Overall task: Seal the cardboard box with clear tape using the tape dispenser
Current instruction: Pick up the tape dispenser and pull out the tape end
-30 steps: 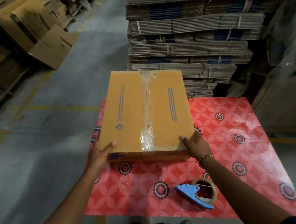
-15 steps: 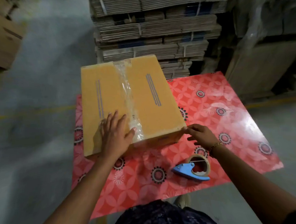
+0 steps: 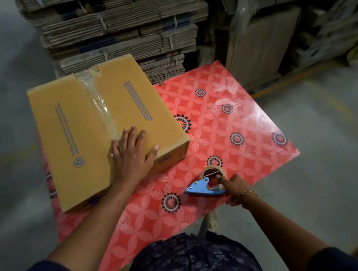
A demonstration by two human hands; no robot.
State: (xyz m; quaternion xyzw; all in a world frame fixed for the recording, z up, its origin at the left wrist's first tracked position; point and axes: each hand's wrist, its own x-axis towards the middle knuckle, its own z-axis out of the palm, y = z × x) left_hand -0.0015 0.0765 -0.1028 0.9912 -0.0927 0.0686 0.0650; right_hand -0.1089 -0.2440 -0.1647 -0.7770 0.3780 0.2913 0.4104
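A closed yellow-brown cardboard box lies on the red patterned table, turned at an angle. A strip of clear tape runs along its centre seam. My left hand rests flat on the box top near the tape's near end, fingers spread. The blue tape dispenser with its roll of clear tape lies on the table to the right of the box. My right hand is on the dispenser, fingers curled around its handle end and into the roll.
Tall stacks of flattened, strapped cardboard stand just behind the table. More cardboard sheets and plastic-wrapped bundles fill the back right. Grey concrete floor surrounds the table. My foot shows below the table's near edge.
The box has turned clockwise on the table. My left hand slid right across the box top onto the tape end. My right hand left the box corner and took hold of the dispenser.
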